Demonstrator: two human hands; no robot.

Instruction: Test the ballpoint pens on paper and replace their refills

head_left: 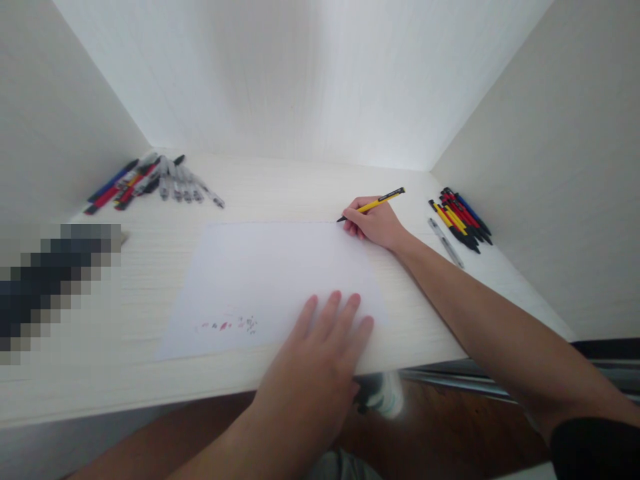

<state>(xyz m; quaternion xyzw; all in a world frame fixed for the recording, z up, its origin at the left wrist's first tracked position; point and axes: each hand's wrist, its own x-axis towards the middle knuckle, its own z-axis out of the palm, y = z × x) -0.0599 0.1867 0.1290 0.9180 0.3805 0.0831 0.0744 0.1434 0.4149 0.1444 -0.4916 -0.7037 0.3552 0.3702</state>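
A white sheet of paper (260,280) lies on the pale wooden desk (150,253), with small red and dark scribbles near its front left part. My left hand (320,353) rests flat on the sheet's front right corner, fingers stretched out. My right hand (375,223) is closed round a yellow pen (373,205) with a black tip, which touches the paper's far right corner.
A bunch of pens (150,181) in blue, red, black and grey lies at the desk's far left. Another group of red, yellow, blue and black pens (460,217) and a grey one lie at the far right. White walls enclose the desk on three sides.
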